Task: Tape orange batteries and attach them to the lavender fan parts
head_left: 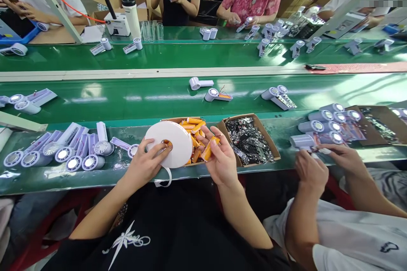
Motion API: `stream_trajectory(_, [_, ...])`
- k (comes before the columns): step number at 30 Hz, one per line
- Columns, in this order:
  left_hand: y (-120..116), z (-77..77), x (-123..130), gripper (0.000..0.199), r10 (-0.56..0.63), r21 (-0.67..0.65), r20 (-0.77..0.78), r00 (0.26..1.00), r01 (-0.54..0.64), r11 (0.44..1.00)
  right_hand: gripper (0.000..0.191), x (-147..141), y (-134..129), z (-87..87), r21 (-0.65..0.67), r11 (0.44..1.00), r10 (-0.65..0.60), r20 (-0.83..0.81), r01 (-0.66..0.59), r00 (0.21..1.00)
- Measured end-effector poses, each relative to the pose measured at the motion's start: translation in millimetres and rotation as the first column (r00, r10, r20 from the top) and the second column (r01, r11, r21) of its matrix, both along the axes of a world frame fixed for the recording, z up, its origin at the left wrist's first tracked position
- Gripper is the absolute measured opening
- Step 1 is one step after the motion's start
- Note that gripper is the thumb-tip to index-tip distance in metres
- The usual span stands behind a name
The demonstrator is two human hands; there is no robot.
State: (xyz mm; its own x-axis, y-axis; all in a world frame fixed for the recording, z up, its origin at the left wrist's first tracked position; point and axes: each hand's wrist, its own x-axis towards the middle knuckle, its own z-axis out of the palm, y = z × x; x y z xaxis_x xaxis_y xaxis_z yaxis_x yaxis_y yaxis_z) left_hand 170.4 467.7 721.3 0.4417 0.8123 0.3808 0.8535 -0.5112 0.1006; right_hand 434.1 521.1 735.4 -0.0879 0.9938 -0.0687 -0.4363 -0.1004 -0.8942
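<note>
My left hand (148, 159) grips a large white roll of tape (178, 148), its fingers hooked into the centre hole. A loose strip of tape hangs below the roll. Between the thumb and fingers of my right hand (224, 159) is an orange battery (210, 148), tilted. Behind both hands stands a cardboard box of orange batteries (192, 120), partly hidden by the roll. Right of it, a second box (276, 154) holds many small circuit boards (251, 135).
Several lilac handheld fan bodies (71, 148) lie at the left of the bench, and more (330, 120) are piled at the right. Fan parts sit on the green conveyor (146, 93). A co-worker's hands (313, 169) work close on my right. Other people sit across the line.
</note>
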Motion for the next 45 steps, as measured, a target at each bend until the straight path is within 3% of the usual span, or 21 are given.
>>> stream_trajectory(4, [-2,1.9,0,0.058,-0.015,0.025,-0.022,1.000,0.015,1.000,0.046,8,0,5.1,0.129,0.981,0.126,0.129,-0.143,0.984])
stream_trajectory(9, [-2,0.6,0,0.067,-0.042,0.024,-0.026,0.999,0.042,0.999,0.052,16,5,6.1,0.117,0.933,0.282,0.355,-0.341,0.892])
stream_trajectory(12, [0,2.1,1,0.070,-0.070,0.017,-0.036,0.997,0.070,0.997,0.058,18,9,3.3,0.097,0.917,0.310,0.441,-0.388,0.843])
stream_trajectory(18, [1,12.9,0,0.072,-0.073,0.054,-0.083,0.994,0.078,0.995,0.064,29,13,3.6,0.038,0.917,0.338,0.459,-0.398,0.822])
stream_trajectory(21, [2,19.7,5,0.072,-0.042,0.108,-0.091,0.995,0.051,0.993,0.060,24,8,2.1,0.038,0.961,0.229,0.447,-0.274,0.865])
stream_trajectory(23, [3,21.6,13,0.069,0.011,0.158,-0.078,0.997,0.002,0.987,0.061,8,0,-2.7,0.146,0.988,-0.005,0.326,-0.045,0.945])
stream_trajectory(24, [2,21.0,20,0.066,0.045,0.177,-0.063,0.997,-0.034,0.984,0.062,-3,-4,-6.1,0.189,0.977,-0.145,0.228,0.103,0.963])
stream_trajectory(26, [-2,15.8,35,0.061,0.113,0.194,-0.020,0.993,-0.107,0.975,0.063,-23,-11,-13.5,0.205,0.910,-0.376,0.040,0.360,0.926])
stream_trajectory(28, [-12,6.1,52,0.063,0.162,0.174,0.020,0.987,-0.163,0.971,0.062,-31,-10,-18.2,0.170,0.877,-0.450,-0.036,0.449,0.892])
stream_trajectory(30, [-24,-4.4,65,0.066,0.161,0.107,0.039,0.986,-0.165,0.981,0.057,-15,1,-15.7,0.149,0.904,-0.401,-0.033,0.401,0.916])
stream_trajectory(32, [-32,-10.2,68,0.067,0.076,-0.023,0.017,0.997,-0.076,0.997,0.048,23,22,-5.0,0.185,0.899,-0.395,-0.050,0.397,0.917])
stream_trajectory(33, [-32,-9.6,64,0.070,0.013,-0.115,-0.009,1.000,-0.014,0.993,0.044,47,33,2.4,0.225,0.861,-0.449,-0.081,0.455,0.890])
stream_trajectory(34, [-28,-6.2,58,0.076,-0.053,-0.215,-0.036,0.998,0.044,0.976,0.042,71,42,9.9,0.274,0.787,-0.540,-0.128,0.553,0.832])
stream_trajectory(36, [-6,8.6,41,0.098,-0.163,-0.389,-0.068,0.984,0.124,0.913,0.047,112,50,20.7,0.321,0.658,-0.648,-0.219,0.681,0.730])
stream_trajectory(37, [11,18.9,32,0.108,-0.213,-0.444,-0.063,0.975,0.164,0.881,0.052,126,48,22.0,0.316,0.646,-0.654,-0.242,0.695,0.717])
stream_trajectory(39, [61,39.9,24,0.104,-0.329,-0.496,-0.009,0.944,0.282,0.821,0.059,138,34,14.1,0.262,0.714,-0.607,-0.230,0.649,0.761])
stream_trajectory(41, [125,54.3,33,0.075,-0.390,-0.509,0.050,0.919,0.360,0.782,0.059,135,15,-5.5,0.184,0.778,-0.576,-0.173,0.601,0.799])
stream_trajectory(43, [200,56.5,60,0.055,-0.290,-0.496,0.062,0.955,0.282,0.821,0.055,129,-1,-29.4,0.122,0.788,-0.592,-0.120,0.604,0.797])
stream_trajectory(45, [274,46.9,95,0.060,-0.071,-0.426,0.050,0.996,0.085,0.901,0.054,127,-11,-49.5,0.096,0.771,-0.624,-0.084,0.630,0.777])
